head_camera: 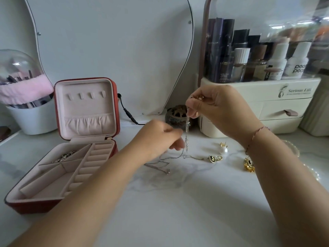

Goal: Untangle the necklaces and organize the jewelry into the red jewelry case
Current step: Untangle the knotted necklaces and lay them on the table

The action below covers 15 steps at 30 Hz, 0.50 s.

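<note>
White marble-look table point(178, 211), cosmetics organiser point(267, 104) at the back right. Red jewelry case point(32, 205) sits open at left, well apart from the work, lid upright with four hooks. One silvery piece point(64, 155) lies in a rear compartment; the ring rolls and other compartments look unfilled. Right hand point(219, 107) is raised, fingers curled, pinching the top ends of the necklaces point(187, 136). The strands hang twisted from it down to the table. Left hand point(158, 138) is low, fingers curled right at the hanging strands. It's motion-blurred, so I can't tell if it actually has a strand pinched. The rest of the chain lies in loose loops on the table point(160, 164), small pendant at the near end. My read: untangling is mid-way, nothing sorted from this pile yet. To do it well, hold the right hand high so gravity opens the twist. Work one strand out with the left, slack not tension, since pulling hard likely tightens the knot. Feed the free end back through, don't yank. Three earrings wait right of the chain: pearl point(224, 148), black-and-gold point(214, 158), gold flower point(248, 165). Loops could snag them, so drag away from there.
</note>
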Each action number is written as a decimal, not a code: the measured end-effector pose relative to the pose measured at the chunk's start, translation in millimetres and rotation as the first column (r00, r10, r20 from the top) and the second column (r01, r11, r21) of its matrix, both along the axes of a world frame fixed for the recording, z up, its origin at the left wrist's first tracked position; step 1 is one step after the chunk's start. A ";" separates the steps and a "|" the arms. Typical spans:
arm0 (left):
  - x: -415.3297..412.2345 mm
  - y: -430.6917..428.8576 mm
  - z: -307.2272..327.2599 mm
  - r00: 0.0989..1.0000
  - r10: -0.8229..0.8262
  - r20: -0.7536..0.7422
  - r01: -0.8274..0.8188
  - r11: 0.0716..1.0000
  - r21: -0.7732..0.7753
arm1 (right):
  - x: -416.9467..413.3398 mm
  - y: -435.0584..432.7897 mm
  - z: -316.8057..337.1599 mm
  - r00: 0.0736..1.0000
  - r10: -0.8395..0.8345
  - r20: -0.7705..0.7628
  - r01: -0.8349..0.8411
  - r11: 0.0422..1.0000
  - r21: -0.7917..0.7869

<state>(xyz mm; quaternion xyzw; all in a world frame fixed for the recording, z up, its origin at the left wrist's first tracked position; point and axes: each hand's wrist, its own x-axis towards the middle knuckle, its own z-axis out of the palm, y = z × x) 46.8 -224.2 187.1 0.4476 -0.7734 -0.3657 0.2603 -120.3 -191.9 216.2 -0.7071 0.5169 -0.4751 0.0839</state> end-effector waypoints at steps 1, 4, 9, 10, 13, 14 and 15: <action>0.9 -1.4 -3.0 0.998 0.014 0.057 -0.013 1.000 -0.017 | 0.5 0.2 0.7 1.000 0.017 0.021 -0.017 1.000 0.011; 0.7 -3.1 -6.7 0.998 0.064 0.022 -0.063 0.997 -0.037 | 3.8 2.3 4.0 0.990 0.074 0.123 -0.080 0.996 0.046; -3.9 -3.1 4.0 0.882 -0.003 -0.470 0.097 0.980 0.176 | 8.6 1.1 2.7 0.954 0.135 0.268 -0.176 0.974 0.139; -3.5 -3.3 5.7 0.845 -0.022 -0.534 0.170 0.959 0.229 | 9.4 0.4 1.6 0.951 0.142 0.275 -0.190 0.969 0.156; -1.3 -3.9 8.2 0.788 -0.057 -0.613 0.295 0.908 0.296 | 10.7 -0.7 -0.6 0.943 0.156 0.295 -0.217 0.959 0.185; -0.8 -3.8 8.7 0.781 -0.056 -0.622 0.304 0.904 0.300 | 10.8 -0.7 -0.8 0.937 0.161 0.310 -0.227 0.955 0.192; -0.4 -3.9 8.5 0.777 -0.054 -0.627 0.305 0.904 0.299 | 10.6 -1.0 -1.0 0.932 0.162 0.324 -0.234 0.951 0.200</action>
